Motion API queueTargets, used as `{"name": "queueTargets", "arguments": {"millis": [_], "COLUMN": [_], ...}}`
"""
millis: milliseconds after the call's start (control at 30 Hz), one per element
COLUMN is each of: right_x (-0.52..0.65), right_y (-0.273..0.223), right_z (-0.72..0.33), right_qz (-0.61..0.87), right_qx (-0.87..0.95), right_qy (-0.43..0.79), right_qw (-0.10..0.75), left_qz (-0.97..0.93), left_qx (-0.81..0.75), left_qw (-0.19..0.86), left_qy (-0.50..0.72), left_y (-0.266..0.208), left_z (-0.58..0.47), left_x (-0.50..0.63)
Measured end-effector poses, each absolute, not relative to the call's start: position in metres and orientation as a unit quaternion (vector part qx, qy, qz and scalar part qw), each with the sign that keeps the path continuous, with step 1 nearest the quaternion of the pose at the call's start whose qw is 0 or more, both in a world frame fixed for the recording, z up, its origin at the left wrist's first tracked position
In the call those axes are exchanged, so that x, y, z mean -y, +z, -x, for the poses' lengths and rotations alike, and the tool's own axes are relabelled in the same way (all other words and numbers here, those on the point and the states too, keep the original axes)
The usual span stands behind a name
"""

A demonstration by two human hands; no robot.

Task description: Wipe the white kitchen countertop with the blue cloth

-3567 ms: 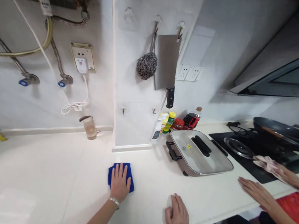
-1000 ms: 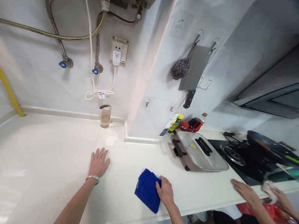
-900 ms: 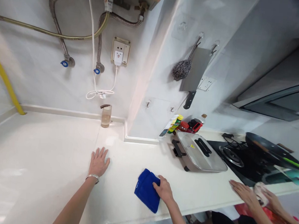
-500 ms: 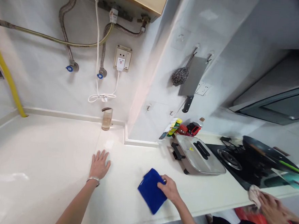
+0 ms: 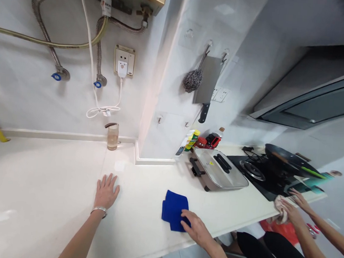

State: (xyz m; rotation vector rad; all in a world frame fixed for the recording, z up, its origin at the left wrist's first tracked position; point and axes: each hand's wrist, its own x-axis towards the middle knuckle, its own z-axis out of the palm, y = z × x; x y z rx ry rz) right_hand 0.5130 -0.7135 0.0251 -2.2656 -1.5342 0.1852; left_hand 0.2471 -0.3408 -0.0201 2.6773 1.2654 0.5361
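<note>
My left hand (image 5: 106,193) lies flat on the white countertop (image 5: 136,217), fingers spread, with a silver band at the wrist. A folded blue cloth (image 5: 174,209) rests flat on the counter to its right. My right hand (image 5: 197,229) is at the cloth's right edge. Its thumb and index finger are apart and reach over that edge, while the other fingers are partly hidden beneath the hand. Beyond my left hand, a glass with liquid (image 5: 113,137) stands near the wall.
An electric pan with a lid (image 5: 220,169) sits right of the pillar, beside a black stove with a wok (image 5: 287,160). Another person's hand (image 5: 291,214) holds a pale cloth (image 5: 280,209) at the counter's front edge. A cleaver (image 5: 208,80) and a scrubber (image 5: 192,81) hang on the pillar.
The blue cloth has gone from held and tilted to lying flat, and my right hand's fingers have spread. My view has shifted right. The other person's hands have moved apart.
</note>
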Motion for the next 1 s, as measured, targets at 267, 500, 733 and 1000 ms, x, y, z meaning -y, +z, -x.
{"name": "queueTargets", "arguments": {"millis": [267,500,733,1000], "right_x": [0.65,0.662,0.645,0.565], "right_y": [-0.023,-0.047,-0.053,-0.044], "right_z": [-0.488,-0.492,-0.572,-0.646], "right_qz": [0.902,0.894,0.909,0.918], "right_qx": [0.352,0.404,0.365,0.357], "right_qy": [-0.123,-0.143,-0.168,-0.134], "right_qw": [0.217,0.132,0.113,0.111], "left_qz": [-0.893,-0.895,-0.895,-0.896], "left_qx": [-0.417,-0.419,-0.42,-0.422], "left_qw": [0.042,0.037,0.035,0.021], "left_qy": [0.163,0.151,0.144,0.135], "left_y": [-0.019,-0.021,-0.021,-0.034], "left_z": [-0.247,-0.248,-0.248,-0.245], "left_x": [0.341,0.338,0.334,0.325]}}
